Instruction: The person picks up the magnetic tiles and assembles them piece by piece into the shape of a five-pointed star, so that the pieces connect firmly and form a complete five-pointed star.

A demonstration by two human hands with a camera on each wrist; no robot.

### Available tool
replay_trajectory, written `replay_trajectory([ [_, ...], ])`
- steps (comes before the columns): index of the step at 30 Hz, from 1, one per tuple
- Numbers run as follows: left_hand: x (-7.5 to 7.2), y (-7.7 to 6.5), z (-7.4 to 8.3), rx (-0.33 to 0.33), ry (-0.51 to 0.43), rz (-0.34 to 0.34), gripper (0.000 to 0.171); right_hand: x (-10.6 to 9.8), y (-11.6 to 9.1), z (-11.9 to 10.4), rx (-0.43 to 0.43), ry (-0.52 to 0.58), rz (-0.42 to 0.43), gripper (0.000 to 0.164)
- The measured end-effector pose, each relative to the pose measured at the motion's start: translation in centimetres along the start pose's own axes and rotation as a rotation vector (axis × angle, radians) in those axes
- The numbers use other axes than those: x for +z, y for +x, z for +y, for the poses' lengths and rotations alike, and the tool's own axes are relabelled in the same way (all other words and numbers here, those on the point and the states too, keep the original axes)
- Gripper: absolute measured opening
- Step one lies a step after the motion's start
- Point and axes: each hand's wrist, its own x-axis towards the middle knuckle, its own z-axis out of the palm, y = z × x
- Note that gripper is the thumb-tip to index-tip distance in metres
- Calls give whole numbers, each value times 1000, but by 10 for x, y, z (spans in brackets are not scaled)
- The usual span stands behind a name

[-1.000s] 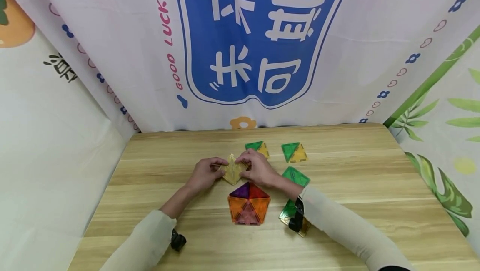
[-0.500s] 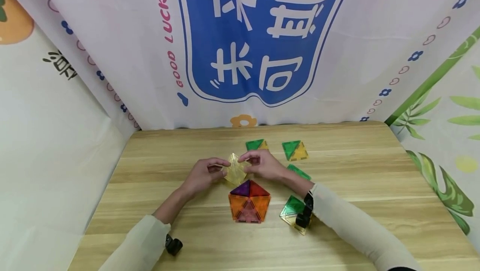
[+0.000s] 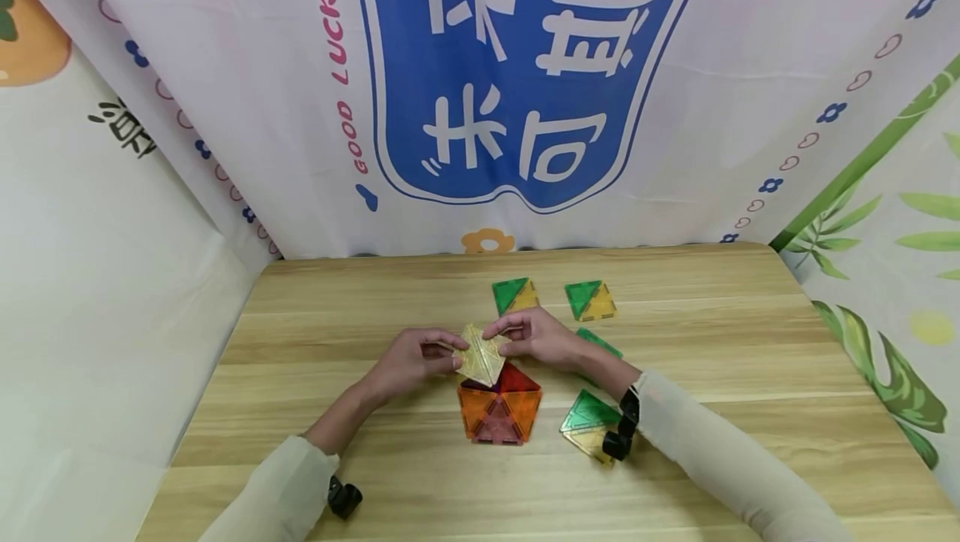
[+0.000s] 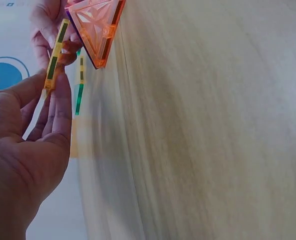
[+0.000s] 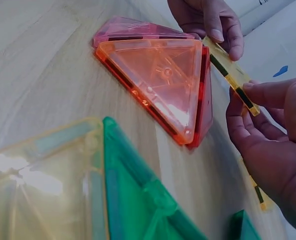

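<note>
My left hand (image 3: 408, 364) and right hand (image 3: 543, 338) pinch a joined pair of clear yellow triangular magnetic tiles (image 3: 481, 356) from either side. The pair is held tilted and partly covers the back of a pyramid-like shape (image 3: 498, 419) of orange, red, purple and pink magnetic tiles. In the right wrist view, the yellow pair (image 5: 233, 80) shows edge-on beside the shape's orange face (image 5: 160, 82); I cannot tell whether they touch. The left wrist view also shows the yellow edge (image 4: 57, 57) between thumb and fingers.
On the wooden table (image 3: 337, 292), green-and-yellow tile pairs lie at the back, one (image 3: 515, 295) behind my right hand and another (image 3: 590, 300) farther right. A green tile (image 3: 600, 342) and a green-and-yellow piece (image 3: 591, 425) lie near my right forearm. A printed curtain hangs behind.
The yellow tile pair has come up off the table area behind the shape and moved right and toward me, over its back. Both hands moved with it, still holding.
</note>
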Motion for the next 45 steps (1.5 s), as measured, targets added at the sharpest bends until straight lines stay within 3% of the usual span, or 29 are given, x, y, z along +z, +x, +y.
replay_trajectory([
  [7, 3, 1, -8, 25, 19, 3, 25, 0, 1, 8, 53, 82, -20, 29],
  [13, 4, -2, -10, 27, 2, -11, 26, 3, 1, 8, 5, -7, -23, 28],
  [20, 10, 0, -14, 37, 32, 19, 24, 5, 0, 9, -43, -107, -23, 30],
  [28, 16, 1, -17, 152, 143, 46, 18, 14, -5, 3, -61, -285, -16, 28],
  [34, 14, 0, -11, 216, 225, 140, 20, 17, -19, -2, -119, -369, 86, 24],
  [37, 13, 3, -7, 278, 251, 152, 27, 19, -32, -4, -135, -415, 125, 24],
  [40, 11, 6, -3, 322, 316, 128, 33, 22, -46, -6, -146, -475, 156, 28],
  [45, 8, 13, 5, 325, 470, -11, 39, 33, -70, -4, -174, -613, 225, 34],
])
